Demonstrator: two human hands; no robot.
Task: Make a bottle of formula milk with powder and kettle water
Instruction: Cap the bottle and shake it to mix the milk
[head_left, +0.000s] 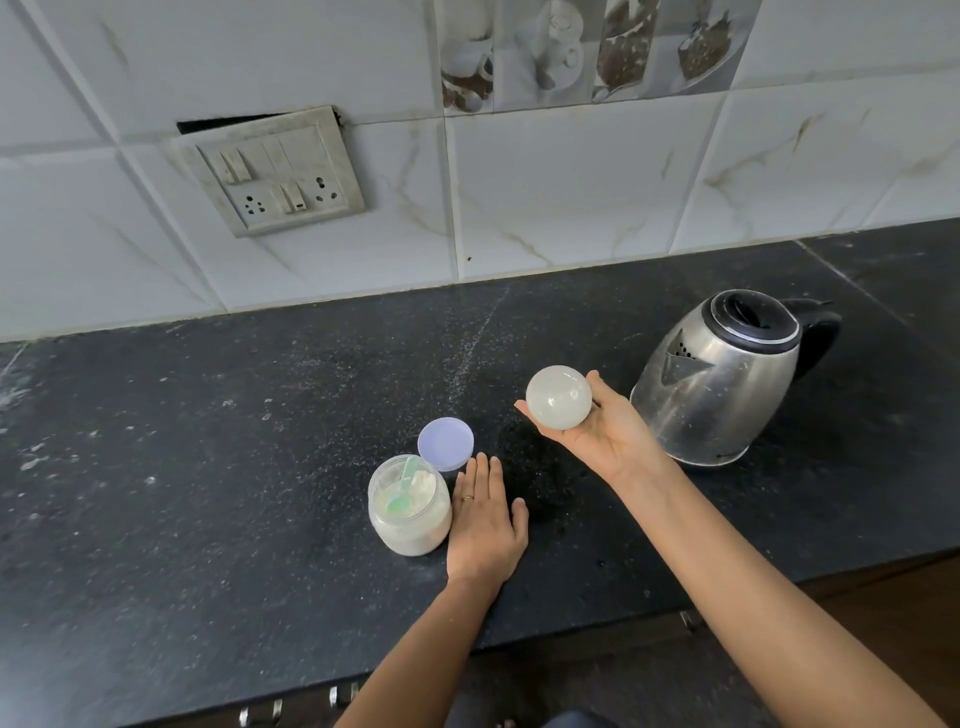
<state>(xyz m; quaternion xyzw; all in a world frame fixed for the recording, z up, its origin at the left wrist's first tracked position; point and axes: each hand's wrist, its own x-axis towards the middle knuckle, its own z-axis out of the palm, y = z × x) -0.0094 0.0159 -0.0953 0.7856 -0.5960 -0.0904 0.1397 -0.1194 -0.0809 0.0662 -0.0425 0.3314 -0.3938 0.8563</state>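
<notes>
**Holdings.** Right hand (602, 436): palm up, fingers and thumb cupped round a pale round bottle (559, 397), held above the counter just left of the kettle (722, 379). It is seen end-on, so it may be only the dome cap. Left hand (485, 525): flat, fingers straight, resting just right of the open jar (410, 512).

**Hazards.**
- The bottle sits loosely in the palm; a tilt could roll it off.
- The jar is uncovered, with its scoop (405, 486) inside and its lid (445, 442) just beyond. A nudge from the left hand could spill powder.
- The kettle is near the right wrist. If it is hot, brushing it risks a burn.

**Setting.** Counter (208, 467): dark speckled stone, dusted pale in places. Wall: white veined tiles (571, 197). Switch plate (270, 171): far left, with a dark gap above it.
</notes>
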